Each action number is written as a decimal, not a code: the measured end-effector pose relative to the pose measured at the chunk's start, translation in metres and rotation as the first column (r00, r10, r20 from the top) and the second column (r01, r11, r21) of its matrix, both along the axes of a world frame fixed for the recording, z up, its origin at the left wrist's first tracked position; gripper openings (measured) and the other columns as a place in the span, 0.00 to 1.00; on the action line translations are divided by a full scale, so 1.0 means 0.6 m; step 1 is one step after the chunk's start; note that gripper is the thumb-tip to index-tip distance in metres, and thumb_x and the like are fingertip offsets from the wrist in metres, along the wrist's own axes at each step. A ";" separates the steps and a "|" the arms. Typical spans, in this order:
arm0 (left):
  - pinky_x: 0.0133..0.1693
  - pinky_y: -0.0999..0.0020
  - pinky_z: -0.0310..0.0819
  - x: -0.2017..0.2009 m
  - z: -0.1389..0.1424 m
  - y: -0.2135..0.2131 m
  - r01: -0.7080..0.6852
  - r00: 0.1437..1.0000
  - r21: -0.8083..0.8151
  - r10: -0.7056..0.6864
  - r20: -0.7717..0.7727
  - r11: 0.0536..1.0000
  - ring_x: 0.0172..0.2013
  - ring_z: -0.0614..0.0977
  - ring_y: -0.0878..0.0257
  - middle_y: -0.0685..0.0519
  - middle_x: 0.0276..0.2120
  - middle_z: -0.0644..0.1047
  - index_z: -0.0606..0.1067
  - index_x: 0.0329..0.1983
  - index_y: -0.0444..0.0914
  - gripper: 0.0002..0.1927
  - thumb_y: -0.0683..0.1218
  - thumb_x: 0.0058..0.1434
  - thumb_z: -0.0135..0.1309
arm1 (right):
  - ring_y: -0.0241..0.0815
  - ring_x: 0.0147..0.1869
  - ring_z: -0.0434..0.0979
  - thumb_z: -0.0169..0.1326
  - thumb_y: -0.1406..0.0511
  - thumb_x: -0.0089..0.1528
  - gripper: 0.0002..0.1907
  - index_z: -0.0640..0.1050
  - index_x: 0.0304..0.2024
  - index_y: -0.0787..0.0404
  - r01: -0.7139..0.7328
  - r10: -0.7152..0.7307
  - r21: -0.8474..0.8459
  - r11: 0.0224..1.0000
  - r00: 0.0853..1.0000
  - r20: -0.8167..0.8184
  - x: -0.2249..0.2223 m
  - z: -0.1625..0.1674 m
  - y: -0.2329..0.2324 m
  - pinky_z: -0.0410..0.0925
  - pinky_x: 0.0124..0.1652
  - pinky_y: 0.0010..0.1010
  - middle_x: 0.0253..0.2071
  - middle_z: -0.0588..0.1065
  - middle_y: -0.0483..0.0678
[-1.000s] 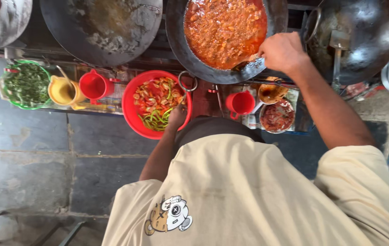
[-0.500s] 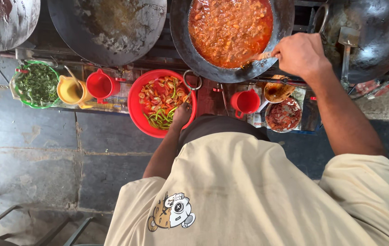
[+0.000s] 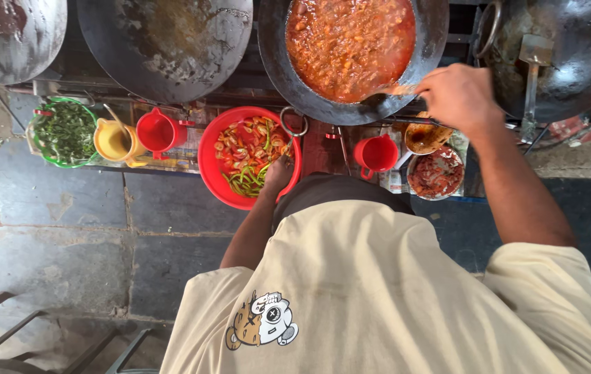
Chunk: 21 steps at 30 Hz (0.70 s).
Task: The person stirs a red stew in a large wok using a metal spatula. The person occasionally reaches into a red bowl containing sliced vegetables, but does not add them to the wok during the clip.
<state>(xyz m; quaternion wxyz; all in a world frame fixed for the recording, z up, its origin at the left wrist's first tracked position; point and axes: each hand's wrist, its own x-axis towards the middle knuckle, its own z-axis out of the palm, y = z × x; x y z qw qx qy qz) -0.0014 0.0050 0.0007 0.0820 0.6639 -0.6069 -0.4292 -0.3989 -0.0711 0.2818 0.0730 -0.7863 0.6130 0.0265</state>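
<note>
A dark wok (image 3: 434,41) of orange-red sauce (image 3: 351,41) sits at the top centre. My right hand (image 3: 458,97) grips a ladle handle (image 3: 396,90) whose end rests in the sauce at the wok's near edge. My left hand (image 3: 278,173) reaches into a red bowl (image 3: 209,163) of sliced red and green peppers (image 3: 247,156); its fingers are partly hidden, and whether they hold any slices is unclear. My beige shirt fills the lower frame.
An empty oily wok (image 3: 164,41) and a grey pan (image 3: 11,34) are at the top left, another dark wok (image 3: 565,48) at the right. On the counter: green bowl of greens (image 3: 65,131), yellow jug (image 3: 115,140), two red cups (image 3: 159,131) (image 3: 376,154), small sauce bowls (image 3: 436,173).
The view has shifted slightly; my right hand has moved a little left along the wok's edge with the ladle. My left hand stays at the pepper bowl.
</note>
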 end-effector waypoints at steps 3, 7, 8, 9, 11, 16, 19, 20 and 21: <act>0.46 0.47 0.76 -0.003 -0.003 0.002 0.013 1.000 -0.032 -0.014 -0.008 0.999 0.44 0.82 0.39 0.38 0.40 0.81 0.78 0.45 0.41 0.12 0.50 0.62 0.52 | 0.43 0.44 0.83 0.61 0.63 0.66 0.08 0.86 0.47 0.47 0.118 -0.112 -0.017 0.993 0.973 0.203 -0.030 0.039 0.015 0.73 0.40 0.36 0.47 0.82 0.39; 0.46 0.48 0.76 0.002 -0.007 0.007 -0.022 0.999 -0.007 0.022 -0.028 1.000 0.44 0.82 0.39 0.37 0.39 0.81 0.78 0.45 0.41 0.13 0.50 0.61 0.52 | 0.47 0.54 0.81 0.60 0.68 0.66 0.15 0.81 0.55 0.56 0.109 -0.022 -0.184 0.977 0.907 0.421 -0.085 0.036 0.057 0.73 0.50 0.36 0.57 0.80 0.48; 0.46 0.48 0.76 0.001 -0.008 0.008 -0.030 0.999 -0.009 0.030 -0.030 1.000 0.44 0.82 0.39 0.37 0.39 0.81 0.78 0.45 0.41 0.13 0.50 0.61 0.52 | 0.49 0.59 0.80 0.60 0.70 0.65 0.18 0.79 0.58 0.59 0.065 0.069 -0.282 0.957 0.895 0.441 -0.104 0.023 0.068 0.73 0.55 0.37 0.60 0.79 0.52; 0.46 0.48 0.77 0.001 -0.008 0.008 -0.041 0.999 -0.014 0.040 -0.033 0.999 0.44 0.83 0.39 0.37 0.39 0.81 0.78 0.46 0.41 0.13 0.50 0.61 0.51 | 0.38 0.45 0.74 0.57 0.68 0.67 0.21 0.76 0.64 0.55 0.289 -0.264 0.075 0.954 0.702 0.661 -0.108 -0.006 0.080 0.69 0.43 0.30 0.53 0.79 0.46; 0.46 0.47 0.76 -0.005 -0.005 0.008 -0.015 1.000 -0.017 0.015 -0.002 1.000 0.44 0.82 0.39 0.37 0.39 0.81 0.78 0.47 0.41 0.13 0.50 0.63 0.51 | 0.30 0.30 0.68 0.54 0.66 0.69 0.19 0.75 0.63 0.58 0.294 -0.606 0.532 0.794 0.457 0.652 -0.095 -0.088 0.102 0.65 0.31 0.25 0.40 0.76 0.43; 0.46 0.45 0.77 -0.012 0.022 -0.003 -0.023 0.999 -0.027 0.024 0.028 0.999 0.43 0.82 0.38 0.35 0.38 0.81 0.79 0.46 0.42 0.14 0.51 0.62 0.50 | 0.33 0.27 0.69 0.50 0.67 0.70 0.09 0.73 0.51 0.64 0.246 -0.646 0.598 0.763 0.285 0.708 -0.080 -0.235 0.179 0.64 0.29 0.28 0.31 0.72 0.43; 0.45 0.43 0.76 -0.001 0.040 -0.012 0.019 0.997 -0.023 -0.017 0.072 1.000 0.43 0.82 0.36 0.35 0.39 0.81 0.78 0.47 0.40 0.15 0.52 0.65 0.49 | 0.33 0.27 0.72 0.50 0.67 0.67 0.09 0.70 0.49 0.62 0.140 -0.636 0.622 0.771 0.121 0.762 -0.058 -0.293 0.192 0.68 0.29 0.28 0.32 0.73 0.43; 0.45 0.43 0.76 -0.005 0.042 -0.014 0.034 0.995 -0.011 -0.033 0.091 0.999 0.43 0.82 0.37 0.34 0.39 0.81 0.78 0.47 0.39 0.15 0.52 0.65 0.48 | 0.33 0.27 0.74 0.51 0.68 0.66 0.08 0.68 0.47 0.62 0.102 -0.636 0.629 0.771 0.096 0.765 -0.055 -0.307 0.195 0.70 0.29 0.29 0.31 0.74 0.44; 0.45 0.43 0.77 -0.004 0.042 -0.018 0.055 0.993 -0.001 -0.054 0.104 0.998 0.42 0.83 0.37 0.34 0.39 0.81 0.78 0.46 0.39 0.15 0.52 0.65 0.48 | 0.36 0.26 0.72 0.50 0.66 0.70 0.07 0.70 0.47 0.64 0.197 -0.698 0.670 0.716 0.203 0.687 -0.051 -0.322 0.192 0.68 0.28 0.31 0.31 0.72 0.47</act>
